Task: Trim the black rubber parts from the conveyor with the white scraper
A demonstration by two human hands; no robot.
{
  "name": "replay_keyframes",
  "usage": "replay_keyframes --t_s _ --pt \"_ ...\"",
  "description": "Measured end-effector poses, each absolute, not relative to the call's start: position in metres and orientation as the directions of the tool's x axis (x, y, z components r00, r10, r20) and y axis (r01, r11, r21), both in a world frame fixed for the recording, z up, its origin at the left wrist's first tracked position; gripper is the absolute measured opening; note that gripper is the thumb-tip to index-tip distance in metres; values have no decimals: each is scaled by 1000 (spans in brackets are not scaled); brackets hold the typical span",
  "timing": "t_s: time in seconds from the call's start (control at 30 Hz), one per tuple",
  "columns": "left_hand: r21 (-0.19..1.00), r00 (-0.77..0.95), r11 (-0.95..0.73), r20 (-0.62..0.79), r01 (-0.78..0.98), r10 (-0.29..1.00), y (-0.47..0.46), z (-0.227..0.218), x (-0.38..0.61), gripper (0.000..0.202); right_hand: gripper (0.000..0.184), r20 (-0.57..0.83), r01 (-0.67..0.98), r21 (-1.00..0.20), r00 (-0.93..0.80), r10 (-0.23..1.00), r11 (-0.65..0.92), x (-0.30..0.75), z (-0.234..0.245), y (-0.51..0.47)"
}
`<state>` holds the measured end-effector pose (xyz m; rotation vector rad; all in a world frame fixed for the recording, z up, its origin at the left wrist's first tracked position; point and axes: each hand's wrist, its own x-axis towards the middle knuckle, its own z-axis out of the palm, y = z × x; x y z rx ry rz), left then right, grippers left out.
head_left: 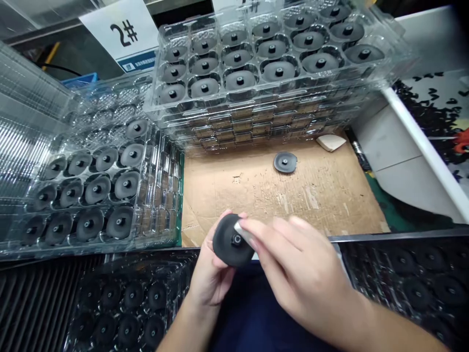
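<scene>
Though half-hidden, disc (224, 242) in left hand (209, 278)

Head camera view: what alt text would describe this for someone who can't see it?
A person's left hand holds a dark round disc while the right hand presses a small pale piece against it. Clear plastic trays of matching discs lie around a cardboard sheet.
</scene>
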<state>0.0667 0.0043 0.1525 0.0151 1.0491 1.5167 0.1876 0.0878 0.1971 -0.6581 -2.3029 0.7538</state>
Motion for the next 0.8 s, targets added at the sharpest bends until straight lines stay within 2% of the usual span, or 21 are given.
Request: replay_keyframes --t_s 0.07,0.17,0.23,0.33,0.4,0.5,0.57,0.63,0.67,0.73,0.8 --pt "585 -272 81 -489 -807 829 7 153 66 51 26 293 213 -766 -724 624 606 196 193 85" --pt "575 -289 13 -430 -818 855 9 153 67 43 19 62 115 -970 -735 675 213 208 178 92" --pt "576 -302 -15 -407 -817 862 11 154 67 44 17 -52 79 -997 -620 783 -3 216 164 101" --pt "550 -273 5 -422 -835 864 13 155 68 43 23 -129 45 -992 -417 899 -121 223 152 112" --pt "538 -255 25 -439 -842 861 14 156 69 43 26 -92 79 -995 -373 923 -67 223 157 113" --pt "548 -256 54 -474 -835 843 15 156 72 49 27 140 162 -960 -425 895 227 213 180 107" --pt "551 -261 76 -506 -831 822 13 156 74 51 27 354 150 -852 -542 762 502 201 194 101" --pt "560 -270 83 -518 -824 812 10 155 73 48 25 463 68 -747 -661 590 662 190 201 97" --pt "567 -279 73 -508 -820 815 9 155 72 47 24 447 31 -742 -722 529 669 185 202 97" --pt "584 -307 40 -482 -811 821 7 153 71 46 22 303 30 -806 -837 456 591 179 203 98" --pt "593 -303 54 -485 -804 820 7 153 71 47 21 202 95 -825 -871 448 558 173 201 101"
